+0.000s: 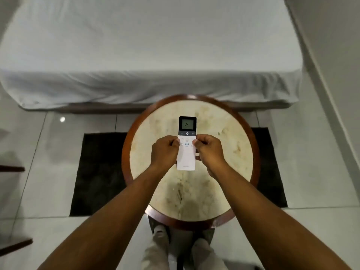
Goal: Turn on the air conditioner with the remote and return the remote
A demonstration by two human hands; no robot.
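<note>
A slim white remote (186, 152) with a black top and a lit screen reading 24 is held over the round table (224, 152). My left hand (164, 152) grips its left edge. My right hand (209, 152) grips its right edge. Both thumbs rest on the button area below the power key. Whether the remote touches the tabletop I cannot tell. No air conditioner is in view.
The table has a pale stained marble top and a dark wooden rim (125, 145). It stands on a black rug (97, 172) over white floor tiles. A bed with a white sheet (148, 45) lies just behind. Dark wooden furniture edges (13, 245) show at the left.
</note>
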